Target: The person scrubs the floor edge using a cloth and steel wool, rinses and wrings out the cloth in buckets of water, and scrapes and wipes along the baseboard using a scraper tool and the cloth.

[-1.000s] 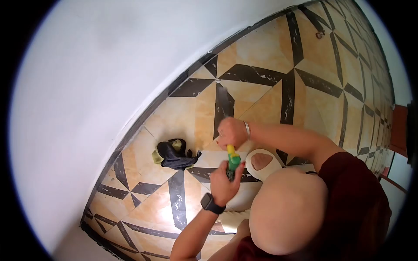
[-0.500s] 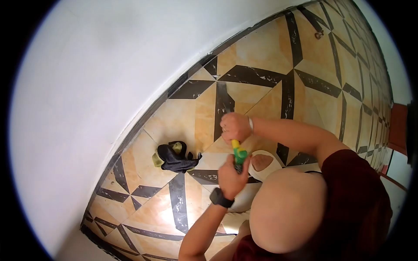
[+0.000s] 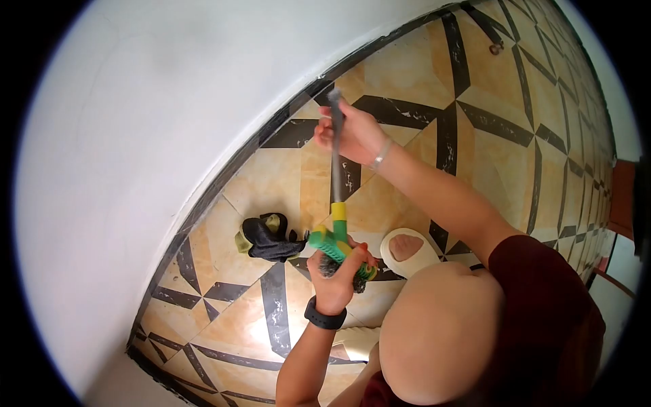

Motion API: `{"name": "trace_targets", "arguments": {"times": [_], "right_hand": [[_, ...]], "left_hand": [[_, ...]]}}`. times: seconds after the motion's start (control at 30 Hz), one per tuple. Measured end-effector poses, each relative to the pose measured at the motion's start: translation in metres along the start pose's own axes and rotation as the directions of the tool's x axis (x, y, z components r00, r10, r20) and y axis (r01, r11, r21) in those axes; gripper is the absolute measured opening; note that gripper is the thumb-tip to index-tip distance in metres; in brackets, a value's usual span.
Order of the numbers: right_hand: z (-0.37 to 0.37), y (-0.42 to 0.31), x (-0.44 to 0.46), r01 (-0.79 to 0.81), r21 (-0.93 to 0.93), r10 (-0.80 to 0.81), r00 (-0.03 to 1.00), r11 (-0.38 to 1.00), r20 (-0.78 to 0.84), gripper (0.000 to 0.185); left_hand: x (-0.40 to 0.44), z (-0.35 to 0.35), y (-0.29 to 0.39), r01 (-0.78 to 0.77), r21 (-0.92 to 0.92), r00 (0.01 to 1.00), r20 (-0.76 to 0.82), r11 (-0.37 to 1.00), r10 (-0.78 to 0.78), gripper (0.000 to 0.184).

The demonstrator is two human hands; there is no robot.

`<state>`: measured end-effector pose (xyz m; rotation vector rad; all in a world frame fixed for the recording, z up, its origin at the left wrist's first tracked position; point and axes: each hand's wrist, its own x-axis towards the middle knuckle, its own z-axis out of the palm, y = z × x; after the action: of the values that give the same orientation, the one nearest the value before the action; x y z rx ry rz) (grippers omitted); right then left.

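Observation:
My left hand (image 3: 332, 281), with a black watch on its wrist, is closed around the head of a scrub brush (image 3: 332, 241). The brush has a green and yellow head, dark bristles and a yellow collar where its grey handle begins. That handle points up the view, away from my body. Near its far end, my right hand (image 3: 349, 132), wearing a bracelet, has thumb and fingers loosely on either side of it. A black and yellow-green bundle of cloth (image 3: 268, 237) lies on the floor left of the brush head.
A white wall (image 3: 135, 122) with a dark skirting strip runs along the left. Patterned tiles (image 3: 400, 68) cover the floor. My bent knee (image 3: 441, 332) and slippered foot (image 3: 407, 251) are close by on the right. A small brown object (image 3: 496, 49) lies far off.
My right hand has moved up the view, from near the brush's collar to the far part of its handle. My left hand has shifted slightly left, and the green head now shows more fully.

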<state>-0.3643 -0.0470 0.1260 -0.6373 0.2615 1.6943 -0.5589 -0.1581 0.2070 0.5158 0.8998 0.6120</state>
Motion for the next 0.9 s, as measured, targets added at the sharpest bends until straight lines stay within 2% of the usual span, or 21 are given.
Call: {"name": "trace_targets", "arguments": {"times": [0.07,0.1,0.17,0.2,0.23,0.3,0.33,0.43,0.47,0.57,0.6,0.77,0.83,0.9], "right_hand": [[-0.014,0.007,0.024,-0.085,0.182,0.061,0.989,0.980,0.136,0.035],[-0.003,0.012,0.024,-0.056,0.166,0.039,0.994,0.985,0.102,0.035],[0.016,0.022,0.021,-0.002,0.130,-0.002,0.999,0.991,0.032,0.035],[0.019,0.026,0.024,-0.027,0.161,0.021,0.999,0.987,0.041,0.034],[0.022,0.031,0.029,-0.008,0.144,0.008,1.000,0.990,-0.001,0.035],[0.030,0.041,0.038,0.030,0.111,-0.020,0.996,0.993,-0.087,0.037],[0.024,0.045,0.048,0.074,0.043,-0.072,0.995,0.996,-0.065,0.040],[0.015,0.048,0.053,0.052,0.035,-0.050,0.997,0.998,-0.051,0.039],[0.020,0.045,0.053,0.080,-0.008,-0.081,0.988,0.997,-0.134,0.040],[0.010,0.020,0.070,0.256,-0.029,-0.253,0.922,0.966,-0.294,0.041],[0.008,0.007,0.077,0.288,-0.003,-0.268,0.885,0.958,-0.380,0.042],[0.037,0.034,0.051,0.195,-0.199,-0.258,0.893,0.960,-0.370,0.044],[0.041,0.033,0.053,0.221,-0.181,-0.277,0.875,0.958,-0.396,0.044],[0.032,0.034,0.056,0.260,-0.193,-0.313,0.886,0.946,-0.342,0.045]], "left_hand": [[-0.003,-0.009,-0.009,0.063,-0.355,0.996,0.084,0.933,-0.035,0.010],[-0.006,-0.009,-0.004,0.062,-0.331,0.998,0.034,0.942,-0.054,0.016],[-0.008,-0.022,-0.001,0.068,-0.447,0.998,0.045,0.892,-0.053,0.033],[-0.005,-0.034,0.000,0.033,-0.384,0.998,0.056,0.923,-0.013,0.045],[-0.001,-0.046,0.001,0.031,-0.458,0.998,0.055,0.889,-0.006,0.049],[0.011,-0.067,0.004,-0.001,-0.369,0.997,-0.069,0.930,-0.026,0.053],[0.015,-0.067,0.005,-0.050,-0.256,0.985,-0.172,0.965,0.005,0.051],[0.022,-0.068,-0.006,-0.065,-0.076,0.955,-0.294,0.995,0.040,0.046],[0.028,-0.067,-0.009,-0.102,-0.038,0.952,-0.295,0.994,0.086,0.039],[0.058,-0.051,-0.002,-0.034,-0.093,0.935,-0.353,0.995,-0.001,0.036],[0.070,-0.043,0.004,-0.035,-0.046,0.945,-0.327,0.998,0.017,0.034],[0.048,-0.058,-0.017,-0.042,-0.199,0.949,-0.315,0.979,-0.023,0.036],[0.049,-0.066,-0.016,-0.037,-0.141,0.942,-0.335,0.989,-0.012,0.036],[0.053,-0.064,-0.016,-0.023,-0.120,0.937,-0.348,0.993,-0.020,0.037]]}}
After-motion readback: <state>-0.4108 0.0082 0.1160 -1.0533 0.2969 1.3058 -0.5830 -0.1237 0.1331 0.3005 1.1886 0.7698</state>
